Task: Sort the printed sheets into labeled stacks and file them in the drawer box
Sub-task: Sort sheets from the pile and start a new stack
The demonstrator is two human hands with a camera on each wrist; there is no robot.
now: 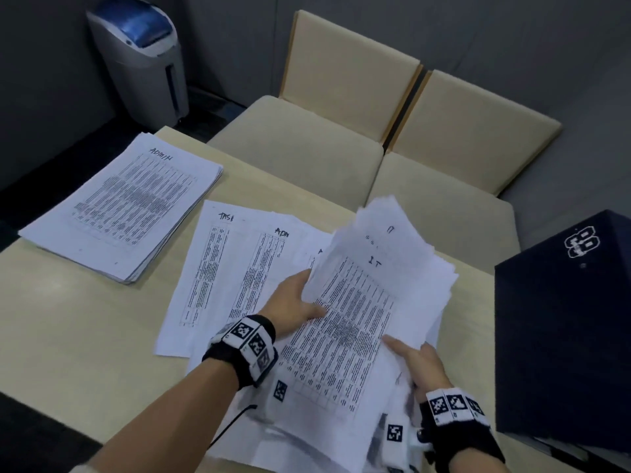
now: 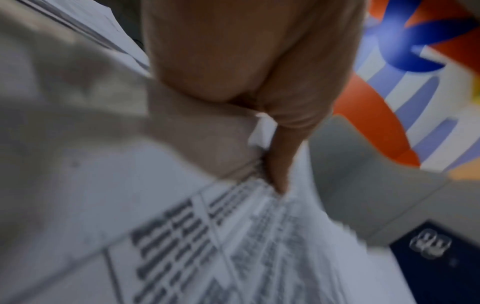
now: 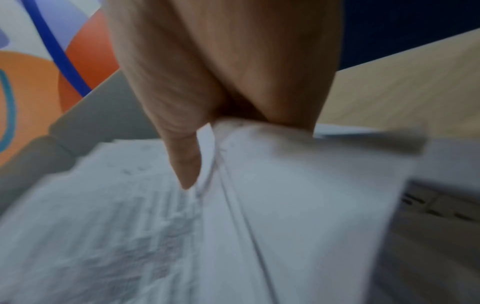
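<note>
Paper bundle [image 1: 372,302], top sheet hand-marked "IT", was held between both hands at about 5 o'clock on the worktop [image 1: 68,319], its far end lifted and fanned, long axis running from 7 toward 1 o'clock. Left hand [image 1: 295,302] gripped the bundle's left edge, thumb on the printed face, fingers hidden beneath. Left wrist view, blurred, agreed: thumb pressed on print, sheet edge tucked into the crook. Right hand [image 1: 421,361] held the near right edge, one finger lying along the top; right wrist view showed the paper edge pinched between thumb and fingers. Neither hand was free.

Drawer box [image 1: 563,329], dark, stood at 3 o'clock, just beside the bundle's right edge and nearer the right hand. No open drawer could be made out from here.

Loose sheets [image 1: 222,268] marked "TASK" and "ADM…" lay flat under the bundle toward 9 o'clock, partly covered. Neat stack [image 1: 126,206] labelled "ADMIN" sat at 10 o'clock, well apart from both hands, on the left hand's side.

Judgement: bundle was being gathered as the IT pile; edges ragged, so squaring likely needed before any filing to the right.
</note>
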